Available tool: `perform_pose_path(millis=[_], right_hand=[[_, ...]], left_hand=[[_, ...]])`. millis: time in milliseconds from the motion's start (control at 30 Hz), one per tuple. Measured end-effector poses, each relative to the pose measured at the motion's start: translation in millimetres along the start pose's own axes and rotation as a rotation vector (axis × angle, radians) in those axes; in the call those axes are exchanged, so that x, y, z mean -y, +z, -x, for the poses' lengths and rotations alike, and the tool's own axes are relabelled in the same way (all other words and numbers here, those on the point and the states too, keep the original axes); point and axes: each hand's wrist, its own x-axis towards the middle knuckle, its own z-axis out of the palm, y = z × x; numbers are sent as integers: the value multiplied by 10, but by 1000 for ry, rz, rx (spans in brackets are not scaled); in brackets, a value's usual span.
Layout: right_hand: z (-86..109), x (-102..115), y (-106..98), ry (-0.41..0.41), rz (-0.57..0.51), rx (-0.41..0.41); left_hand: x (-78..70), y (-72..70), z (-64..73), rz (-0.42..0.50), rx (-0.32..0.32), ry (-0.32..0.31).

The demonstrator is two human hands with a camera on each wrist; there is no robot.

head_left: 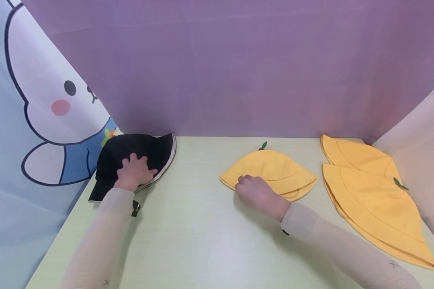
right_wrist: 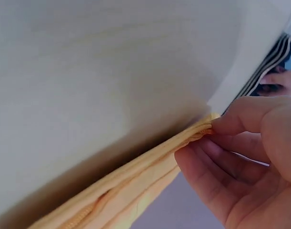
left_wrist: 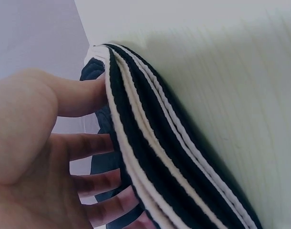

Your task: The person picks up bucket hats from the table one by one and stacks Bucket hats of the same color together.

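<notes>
On the left of the table, a stack of folded black bucket hats [head_left: 123, 146] with pale-edged brims [left_wrist: 150, 133] lies flat. My left hand [head_left: 135, 171] rests on it with fingers spread over the cloth and the thumb at the brim edge. Near the middle lies a folded yellow bucket hat [head_left: 275, 168] with a small green leaf [head_left: 263, 145] on its crown. My right hand [head_left: 260, 194] pinches its brim at the near left corner between thumb and fingers, as the right wrist view shows.
Two more folded yellow hats [head_left: 379, 200] overlap on the right side of the pale table [head_left: 202, 241], one with a leaf showing. A purple cloth [head_left: 238, 72] hangs behind the table. A curtain with a cartoon figure [head_left: 47, 88] hangs on the left.
</notes>
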Motion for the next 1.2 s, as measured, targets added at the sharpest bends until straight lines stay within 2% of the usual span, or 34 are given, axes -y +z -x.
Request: perform_pose_path(millis=[167,300,400,533,767,967,1100,1200], right_hand=[[-19,0,38,-6,14,27],[-8,-78,-16,31,-119,60],[31,-193,-76,65,-230,48],[131,-404,-131,102,-290,21],[364,-860,-221,297,-360,47],[548,-1261,-285,439,-369,64],[662,-1468,-302,500,-389,65],[731,-1581,-306,543,-420,91]], left_hand=[[-18,2,-2,-3,5,-5],[-23,17,-13,-5,12,-7],[-27,17,-11,-5,16,-6],[-39,4,0,-5,18,-4],[-117,31,-61,-37,-5,-9],[-284,59,-115,-59,-70,-31],[-441,87,-84,-16,-120,-9],[-545,97,-59,67,-132,52]])
